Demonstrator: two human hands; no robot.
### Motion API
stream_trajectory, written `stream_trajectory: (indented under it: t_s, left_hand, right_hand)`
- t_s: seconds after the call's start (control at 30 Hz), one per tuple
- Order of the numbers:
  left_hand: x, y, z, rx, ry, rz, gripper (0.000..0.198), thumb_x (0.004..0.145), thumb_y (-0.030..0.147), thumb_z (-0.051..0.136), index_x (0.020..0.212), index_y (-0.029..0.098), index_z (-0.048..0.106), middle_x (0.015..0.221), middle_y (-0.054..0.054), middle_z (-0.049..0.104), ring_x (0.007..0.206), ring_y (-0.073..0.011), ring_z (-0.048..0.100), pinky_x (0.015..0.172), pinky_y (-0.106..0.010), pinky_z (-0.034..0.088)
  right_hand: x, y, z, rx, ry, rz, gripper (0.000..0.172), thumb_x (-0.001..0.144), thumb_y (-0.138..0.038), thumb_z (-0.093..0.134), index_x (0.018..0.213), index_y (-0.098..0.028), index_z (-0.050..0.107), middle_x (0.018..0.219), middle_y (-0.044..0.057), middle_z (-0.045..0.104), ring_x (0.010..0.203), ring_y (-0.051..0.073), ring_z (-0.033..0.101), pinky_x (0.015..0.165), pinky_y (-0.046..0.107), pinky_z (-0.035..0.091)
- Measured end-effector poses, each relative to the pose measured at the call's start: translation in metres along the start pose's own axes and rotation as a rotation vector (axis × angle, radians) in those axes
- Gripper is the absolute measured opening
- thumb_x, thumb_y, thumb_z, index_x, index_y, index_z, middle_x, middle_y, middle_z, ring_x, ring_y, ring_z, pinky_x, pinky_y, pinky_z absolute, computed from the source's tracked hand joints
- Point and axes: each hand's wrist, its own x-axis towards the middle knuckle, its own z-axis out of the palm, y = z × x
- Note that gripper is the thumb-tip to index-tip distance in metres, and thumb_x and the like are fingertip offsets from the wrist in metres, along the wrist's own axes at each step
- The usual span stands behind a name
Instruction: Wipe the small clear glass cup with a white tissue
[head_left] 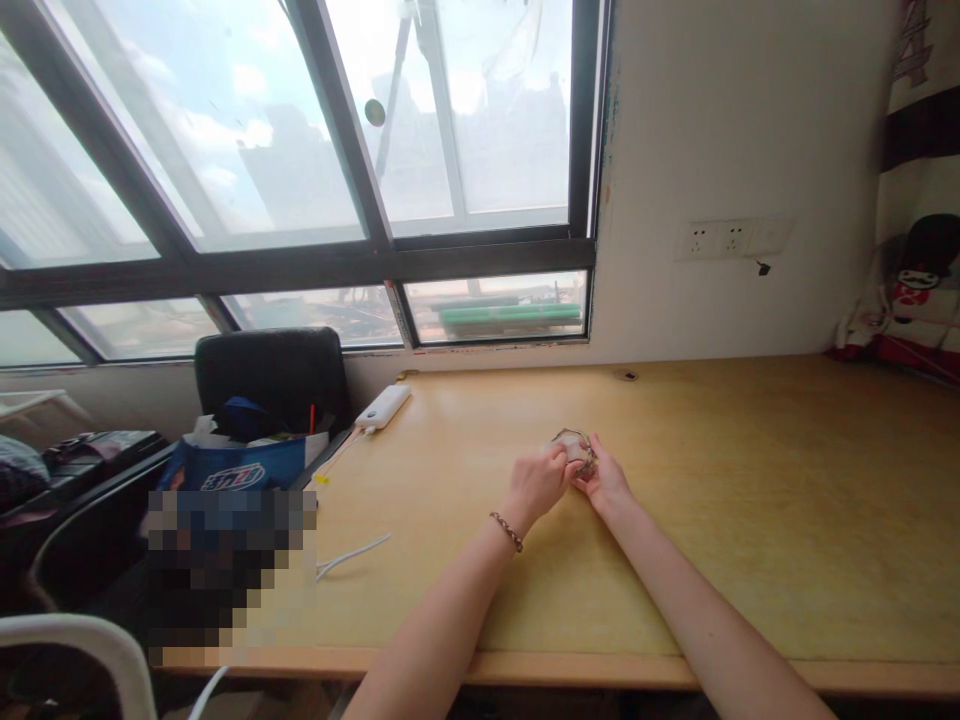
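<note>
Over the middle of the wooden table (450, 500), both hands meet at a small roundish object (588, 464) with a dark, shiny, angular rim. My right hand (606, 484) is wrapped round its right and near side, thumb up along the edge. My left hand (537, 484), with a beaded bracelet (507, 531) at the wrist, is closed, its fingertips pressed into the object. Something pale and whitish (571, 446) shows at those fingertips; whether it is a tissue or the object's inner face, I cannot tell. Fingers hide much of the object.
A white power strip (384, 407) with a cable lies near the table's left back edge. A white cord (352, 556) rests nearer me. Left of the table stands a black chair (271, 375) with a blue bag (232, 465). A window (465, 120) and wall sockets (716, 238) are behind.
</note>
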Motion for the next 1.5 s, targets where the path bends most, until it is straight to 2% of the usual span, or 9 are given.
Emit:
stream_trajectory:
  t_s: [0.23, 0.43, 0.67, 0.83, 0.93, 1.07, 1.17, 1.33, 1.5]
  left_hand:
    - [-0.004, 0.006, -0.007, -0.087, 0.050, 0.112, 0.034, 0.091, 0.035, 0.022, 0.110, 0.023, 0.047, 0.119, -0.003, 0.049, 0.089, -0.0137, 0.056, 0.066, -0.021, 0.044]
    - [-0.004, 0.006, -0.010, -0.205, -0.028, 0.216, 0.036, 0.091, 0.034, 0.021, 0.113, 0.024, 0.048, 0.122, -0.001, 0.048, 0.100, -0.0142, 0.052, 0.083, -0.024, 0.042]
    - [0.000, 0.001, -0.007, -0.363, -0.054, 0.198, 0.042, 0.092, 0.030, 0.016, 0.106, 0.023, 0.055, 0.105, -0.001, 0.059, 0.094, -0.0125, 0.055, 0.081, -0.022, 0.041]
    - [0.001, -0.005, -0.009, -0.214, -0.047, 0.110, 0.044, 0.091, 0.035, 0.018, 0.088, 0.021, 0.059, 0.089, -0.002, 0.063, 0.078, -0.0135, 0.058, 0.071, -0.022, 0.042]
    - [0.000, -0.006, -0.008, -0.102, 0.010, 0.097, 0.040, 0.090, 0.037, 0.021, 0.089, 0.021, 0.058, 0.095, -0.003, 0.062, 0.078, -0.0147, 0.058, 0.068, -0.023, 0.043]
    - [0.000, -0.009, -0.003, -0.046, 0.084, 0.106, 0.035, 0.090, 0.033, 0.023, 0.114, 0.022, 0.047, 0.121, -0.006, 0.049, 0.089, -0.0156, 0.057, 0.074, -0.025, 0.044]
    - [0.001, -0.012, 0.002, -0.064, 0.129, 0.152, 0.038, 0.090, 0.030, 0.023, 0.125, 0.022, 0.036, 0.131, -0.006, 0.038, 0.099, -0.0167, 0.053, 0.082, -0.028, 0.043]
    - [0.004, -0.014, 0.006, -0.171, 0.217, 0.221, 0.042, 0.090, 0.024, 0.026, 0.132, 0.021, 0.025, 0.138, -0.007, 0.027, 0.117, -0.0183, 0.039, 0.094, -0.034, 0.037]
    - [0.005, -0.009, 0.008, -0.408, 0.248, 0.178, 0.044, 0.089, 0.027, 0.030, 0.133, 0.024, 0.024, 0.139, -0.005, 0.023, 0.125, -0.0188, 0.027, 0.100, -0.038, 0.031]
  right_hand:
    - [-0.004, 0.000, 0.001, -0.073, -0.042, -0.139, 0.020, 0.068, -0.036, 0.064, 0.072, -0.017, 0.060, 0.054, -0.002, 0.061, 0.041, 0.009, 0.051, 0.037, 0.019, 0.040]
    - [-0.002, -0.003, -0.001, -0.084, -0.021, -0.231, 0.022, 0.066, -0.037, 0.065, 0.072, -0.016, 0.061, 0.056, -0.001, 0.063, 0.045, 0.011, 0.054, 0.037, 0.020, 0.038]
    - [-0.001, -0.010, -0.002, -0.010, 0.034, -0.082, 0.020, 0.074, -0.037, 0.058, 0.070, -0.018, 0.057, 0.054, -0.001, 0.062, 0.043, 0.012, 0.054, 0.040, 0.023, 0.044]
    - [-0.001, -0.011, -0.001, 0.011, 0.002, -0.049, 0.021, 0.078, -0.037, 0.053, 0.075, -0.017, 0.057, 0.059, 0.002, 0.064, 0.047, 0.014, 0.057, 0.043, 0.025, 0.046]
    - [-0.001, -0.011, 0.000, 0.016, -0.017, -0.058, 0.021, 0.077, -0.037, 0.053, 0.076, -0.017, 0.056, 0.060, 0.003, 0.065, 0.047, 0.014, 0.058, 0.045, 0.026, 0.047]
    - [-0.002, -0.013, -0.001, 0.026, -0.049, -0.036, 0.023, 0.077, -0.041, 0.052, 0.075, -0.018, 0.055, 0.055, 0.003, 0.064, 0.047, 0.016, 0.059, 0.050, 0.028, 0.049]
    - [-0.004, -0.015, -0.001, 0.031, -0.092, 0.002, 0.026, 0.078, -0.044, 0.049, 0.076, -0.018, 0.054, 0.056, 0.005, 0.065, 0.050, 0.017, 0.061, 0.055, 0.030, 0.050]
    - [-0.004, -0.014, -0.003, 0.060, -0.206, 0.027, 0.027, 0.082, -0.044, 0.043, 0.079, -0.019, 0.054, 0.062, 0.007, 0.067, 0.055, 0.018, 0.063, 0.058, 0.032, 0.050]
    - [-0.002, -0.013, -0.004, 0.063, -0.209, 0.012, 0.027, 0.082, -0.043, 0.042, 0.079, -0.020, 0.055, 0.063, 0.007, 0.068, 0.057, 0.018, 0.064, 0.057, 0.031, 0.050]
